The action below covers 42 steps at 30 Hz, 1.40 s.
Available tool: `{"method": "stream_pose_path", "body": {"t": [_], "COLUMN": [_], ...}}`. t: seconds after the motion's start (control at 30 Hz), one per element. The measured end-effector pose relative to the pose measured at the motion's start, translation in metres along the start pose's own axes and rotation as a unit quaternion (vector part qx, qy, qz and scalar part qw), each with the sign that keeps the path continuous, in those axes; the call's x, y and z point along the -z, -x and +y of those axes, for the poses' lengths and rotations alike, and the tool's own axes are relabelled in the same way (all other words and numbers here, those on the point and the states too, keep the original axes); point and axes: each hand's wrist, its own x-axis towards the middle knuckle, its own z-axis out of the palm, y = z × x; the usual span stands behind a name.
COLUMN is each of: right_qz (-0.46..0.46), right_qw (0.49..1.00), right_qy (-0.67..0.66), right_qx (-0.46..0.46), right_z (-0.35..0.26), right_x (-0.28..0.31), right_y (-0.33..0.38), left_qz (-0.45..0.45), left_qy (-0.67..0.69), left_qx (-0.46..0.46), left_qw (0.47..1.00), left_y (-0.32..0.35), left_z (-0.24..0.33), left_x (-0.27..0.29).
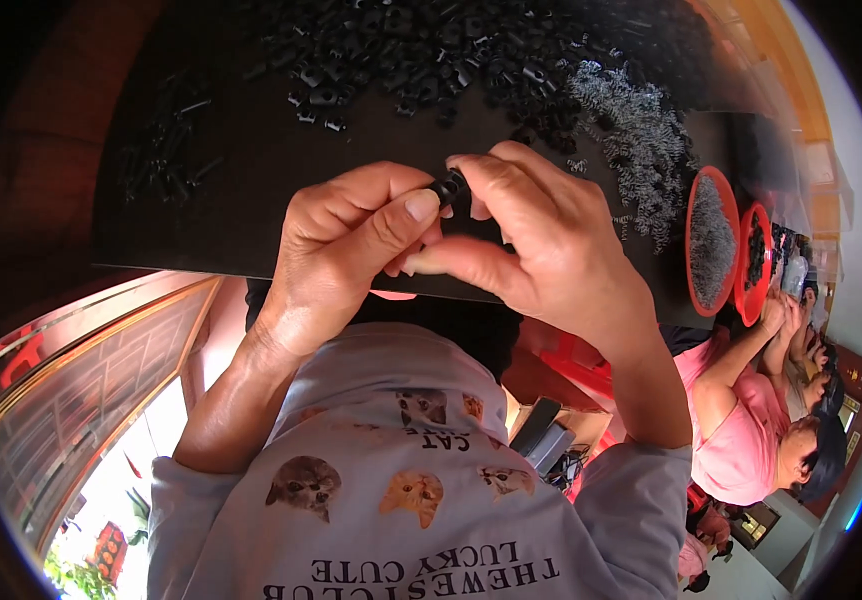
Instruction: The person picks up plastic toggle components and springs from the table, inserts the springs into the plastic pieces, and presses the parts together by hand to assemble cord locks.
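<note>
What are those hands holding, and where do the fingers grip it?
A small black plastic part, pinched between both hands: the left hand presses its near side with the thumb, and the right hand grips its other side with its fingertips.

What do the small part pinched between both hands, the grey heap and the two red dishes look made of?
Small black part: probably moulded plastic, dull sheen. Grey heap: looks like thin metal wire springs, glinting coils. Red dishes: likely plastic, with smooth glossy rims.

Matt black plastic clip (448,187), shiny wire springs (641,140), glossy red plastic bowls (696,215), smooth dark tabletop (241,180)
</note>
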Motion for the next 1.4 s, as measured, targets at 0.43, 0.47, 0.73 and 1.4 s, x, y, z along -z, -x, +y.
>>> {"method": "stream_pose_path", "body": {"t": [0.43,0.47,0.73,1.4], "right_qz": [0.025,0.009,0.067,-0.085], "right_qw": [0.991,0.991,0.971,0.993], "right_qy": [0.087,0.085,0.226,0.077], "right_qx": [0.094,0.1,0.049,-0.032], "right_z": [0.017,0.017,0.046,0.079], "right_x": [0.005,0.007,0.042,0.046], "right_y": [-0.001,0.0,-0.016,-0.052], "left_qz": [-0.026,-0.014,-0.014,-0.044], "left_qy": [0.056,0.069,0.011,-0.056], "left_qx": [0.029,0.033,0.01,-0.024], "left_qw": [0.998,0.997,1.0,0.997], "left_y": [-0.003,-0.003,-0.002,-0.001], "left_z": [0.006,0.005,-0.003,-0.009], "left_x": [0.004,0.004,0.005,0.006]}}
